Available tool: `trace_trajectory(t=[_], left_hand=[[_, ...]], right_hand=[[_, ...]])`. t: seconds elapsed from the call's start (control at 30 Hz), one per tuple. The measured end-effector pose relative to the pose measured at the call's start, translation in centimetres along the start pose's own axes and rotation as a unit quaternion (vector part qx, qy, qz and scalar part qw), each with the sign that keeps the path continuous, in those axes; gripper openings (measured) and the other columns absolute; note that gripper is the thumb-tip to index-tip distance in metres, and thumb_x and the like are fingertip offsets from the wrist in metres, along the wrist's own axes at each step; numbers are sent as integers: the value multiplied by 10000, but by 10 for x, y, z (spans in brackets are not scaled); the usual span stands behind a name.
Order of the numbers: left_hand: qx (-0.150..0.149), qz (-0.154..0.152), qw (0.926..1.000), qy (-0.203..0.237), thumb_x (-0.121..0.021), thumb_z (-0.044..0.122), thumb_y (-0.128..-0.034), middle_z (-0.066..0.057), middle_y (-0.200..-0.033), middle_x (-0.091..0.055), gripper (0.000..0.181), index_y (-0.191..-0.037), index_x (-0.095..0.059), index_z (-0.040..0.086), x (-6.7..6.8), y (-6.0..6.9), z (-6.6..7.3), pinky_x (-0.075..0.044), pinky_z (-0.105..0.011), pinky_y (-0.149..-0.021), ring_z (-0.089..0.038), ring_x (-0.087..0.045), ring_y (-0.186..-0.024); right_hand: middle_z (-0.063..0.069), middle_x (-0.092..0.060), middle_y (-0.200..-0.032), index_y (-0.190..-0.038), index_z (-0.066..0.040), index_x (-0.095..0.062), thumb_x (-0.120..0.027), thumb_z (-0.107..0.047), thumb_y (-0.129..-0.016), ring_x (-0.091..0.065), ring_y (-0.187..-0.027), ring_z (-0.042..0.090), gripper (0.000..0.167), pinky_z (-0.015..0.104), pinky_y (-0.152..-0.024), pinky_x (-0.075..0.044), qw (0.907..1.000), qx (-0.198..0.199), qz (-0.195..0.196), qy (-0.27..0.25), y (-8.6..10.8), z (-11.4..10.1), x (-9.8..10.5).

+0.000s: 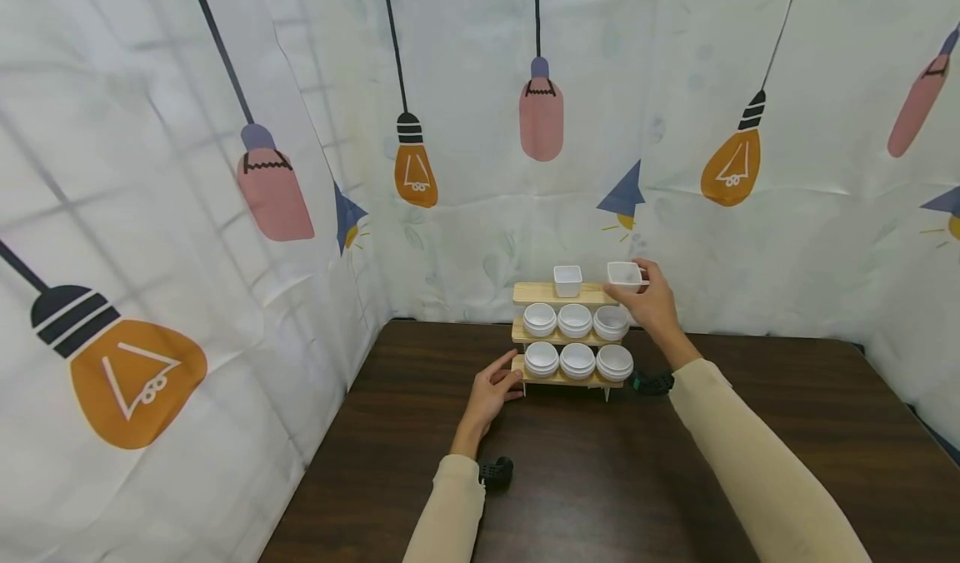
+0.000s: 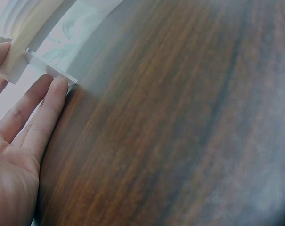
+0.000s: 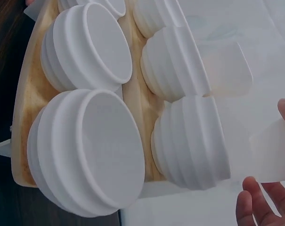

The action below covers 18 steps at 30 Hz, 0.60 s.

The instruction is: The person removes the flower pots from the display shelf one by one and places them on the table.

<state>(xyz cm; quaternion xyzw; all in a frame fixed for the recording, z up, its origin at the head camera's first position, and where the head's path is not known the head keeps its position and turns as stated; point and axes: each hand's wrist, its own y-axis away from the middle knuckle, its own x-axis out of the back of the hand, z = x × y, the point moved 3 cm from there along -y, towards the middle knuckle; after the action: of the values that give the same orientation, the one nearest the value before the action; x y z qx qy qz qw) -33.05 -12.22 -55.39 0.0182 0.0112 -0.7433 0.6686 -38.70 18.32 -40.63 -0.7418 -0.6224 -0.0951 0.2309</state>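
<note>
At the left we see the pale backdrop, printed with hanging lamps, running down to the left and back edges of the dark wooden surface. A black wrist device sits by the left sleeve. The left hand is spread, its fingers nearly straight and touching the front left corner of the wooden rack; from the left wrist we see two fingertips against its clear leg. The rack, three stepped shelves high, stands near the back edge of the surface.

Along its lowest shelf, from left edge to right edge, we count three round white bowls, and on the middle shelf three more round bowls. On the top shelf one square cup stands upright near the middle. To its right, at the top shelf's right end, the right hand pinches the held cup, also square and white, between thumb and fingers; pale against pale, we cannot quite tell whether its base touches the wood. The right sleeve reaches in over the surface from the front edge.
</note>
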Motion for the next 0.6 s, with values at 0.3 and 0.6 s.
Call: trace_trajectory(t=[0.3,0.6], left_hand=[[-4,57,10000,-37,-683,217,-1004,-92,-1062,-706,484,-1475,-573,230,1,0,0,-648,-389,-898,-190,-693,-1023],[-26,56,10000,-45,-680,204,-1005,-101,-1061,-702,487,-1479,-568,232,0,0,0,-646,-405,-908,-262,-692,-1068]], right_hand=[[240,-467,-1445,-1582,-90,-298,-759,-433,-918,-528,-1131,340,877,276,-770,-476,9999,-107,51,38,5,10,8],[235,-444,-1464,-1566,-73,-283,-755,-431,-921,-523,-1161,354,876,291,-796,-481,9999,-166,36,-22,13,15,14]])
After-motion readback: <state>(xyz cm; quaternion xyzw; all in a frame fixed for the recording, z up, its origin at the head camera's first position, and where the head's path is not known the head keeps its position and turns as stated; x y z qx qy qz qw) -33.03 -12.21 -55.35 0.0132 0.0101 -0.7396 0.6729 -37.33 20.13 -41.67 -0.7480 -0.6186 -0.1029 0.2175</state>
